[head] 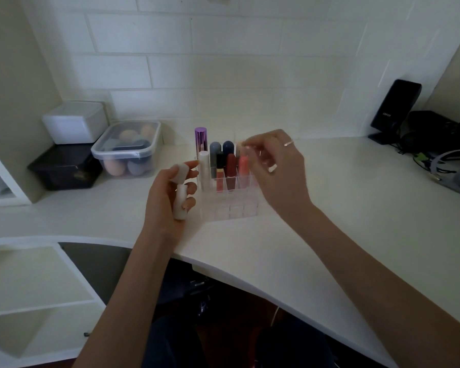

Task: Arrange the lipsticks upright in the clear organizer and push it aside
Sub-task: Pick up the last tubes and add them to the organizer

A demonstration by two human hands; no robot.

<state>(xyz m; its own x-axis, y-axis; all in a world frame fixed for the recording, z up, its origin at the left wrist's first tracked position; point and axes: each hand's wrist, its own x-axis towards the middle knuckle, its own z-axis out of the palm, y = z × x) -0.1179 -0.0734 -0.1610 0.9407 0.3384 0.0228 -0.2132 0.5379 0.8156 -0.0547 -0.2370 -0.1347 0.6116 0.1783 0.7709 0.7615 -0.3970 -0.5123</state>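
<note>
Tabletop [329,208]: white, smooth, so things prob slide easily on it. Clear organizer [227,205] sits mid-tabletop betw. both hands; rigid see-through plastic w/ a grid of cells, back rows filled, front rows bare. Likely light and top-heavy w/ tall tubes in it, so for the push take it low on a side wall w/ flat fingers, not up at the rim, or it may tip.

Lipsticks standing in it: purple tube [200,138] tallest at back left, white tube [204,168], grey [215,152], navy [228,148], dark red [231,168], coral [243,168]. All hard, slick, light cylinders.

Left hand [168,197] grip: closed round a white lipstick [180,196], held just left of the organizer, roughly upright. Best held mid-barrel; a cap might pull off.

Right hand [274,168] grip: fingertips hover by the coral tube's top; blurred, can't tell if pinching.
</note>
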